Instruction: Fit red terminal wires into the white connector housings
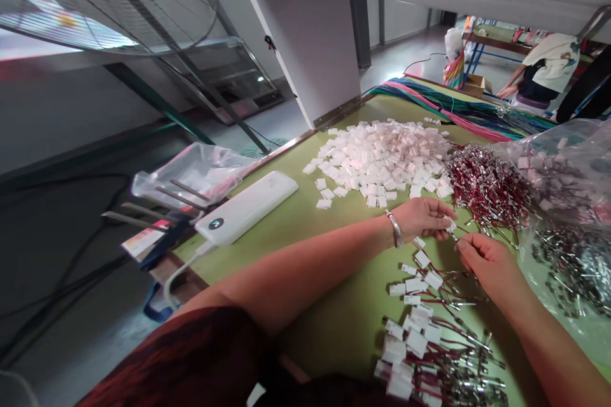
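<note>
My left hand (426,217), with a silver bracelet at the wrist, pinches a small white plastic connector housing (450,226). Close against it, my right hand (482,257) has its thumb and finger closed on a short red wire with a metal terminal, whose tip meets the housing. Beyond the hands lies a heap of loose white housings (382,156). To its right is a pile of red wires (489,184) with metal ends. Nearer to me, several housings with wires attached (417,340) lie in a rough row.
A white power bank (248,206) with a plugged-in cable lies at the left table edge, beside a plastic bag (191,172). Clear bags of parts (573,261) stand at right. Long coloured wires (458,114) run along the back. A person (548,67) sits beyond.
</note>
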The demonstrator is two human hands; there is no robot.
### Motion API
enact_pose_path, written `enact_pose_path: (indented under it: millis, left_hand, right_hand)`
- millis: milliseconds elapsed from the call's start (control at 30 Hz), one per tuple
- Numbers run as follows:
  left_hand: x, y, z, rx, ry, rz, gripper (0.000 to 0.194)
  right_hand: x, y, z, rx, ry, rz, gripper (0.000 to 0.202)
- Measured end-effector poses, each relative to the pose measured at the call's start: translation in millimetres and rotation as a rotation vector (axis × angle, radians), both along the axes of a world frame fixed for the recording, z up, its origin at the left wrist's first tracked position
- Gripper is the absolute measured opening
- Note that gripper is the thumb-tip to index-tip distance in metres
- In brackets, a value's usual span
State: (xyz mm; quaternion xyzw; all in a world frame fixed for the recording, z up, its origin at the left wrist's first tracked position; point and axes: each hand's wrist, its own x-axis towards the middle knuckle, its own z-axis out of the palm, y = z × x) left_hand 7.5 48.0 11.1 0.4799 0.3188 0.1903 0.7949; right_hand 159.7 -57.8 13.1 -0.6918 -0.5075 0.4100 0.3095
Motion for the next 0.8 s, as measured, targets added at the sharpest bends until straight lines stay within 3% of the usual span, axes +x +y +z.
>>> enact_pose_path:
  millis: [133, 233, 400, 500, 600, 667, 733, 800]
  left_hand:
    - [0.5, -2.2, 1.6, 0.212, 0.083, -0.073, 0.011]
    - [2.8, -4.3, -2.6, 0.301, 0.095, -0.119, 0.008]
    - [4.7, -5.2, -12.8, 0.332, 0.083, -0.121, 0.009]
    - [4.4, -5.3, -11.6, 0.331, 0.053, -0.159, 0.008]
    - [0.7, 1.4, -1.8, 0.522, 0.117, -0.200, 0.011]
    - [-5.5, 12.9, 6.4, 0.729, 0.220, -0.091, 0.015]
    - [-14.5, 28.9, 12.6, 0.855, 0.393, 0.196, 0.021]
    - [-24.1, 45.4, 15.1, 0.874, 0.584, 0.416, 0.028]
  right_hand:
    - [3.0, 0.9, -0.5, -0.110, 0.154, 0.017, 0.030]
    - [3.1, 2.2, -3.2, -0.090, 0.194, 0.023, 0.031]
    - [-1.0, 3.3, -9.4, 0.079, 0.001, 0.033, 0.031]
    - [-1.2, 3.4, -7.2, 0.117, -0.091, 0.050, 0.031]
    - [-0.2, 2.4, 2.8, 0.096, -0.169, 0.125, 0.031]
    - [-0.1, -0.1, 10.9, 0.060, -0.190, 0.235, 0.031]
    - [0.7, -2.7, 16.0, 0.012, -0.165, 0.424, 0.030]
    - [4.6, -2.5, 14.9, 0.001, -0.163, 0.551, 0.027]
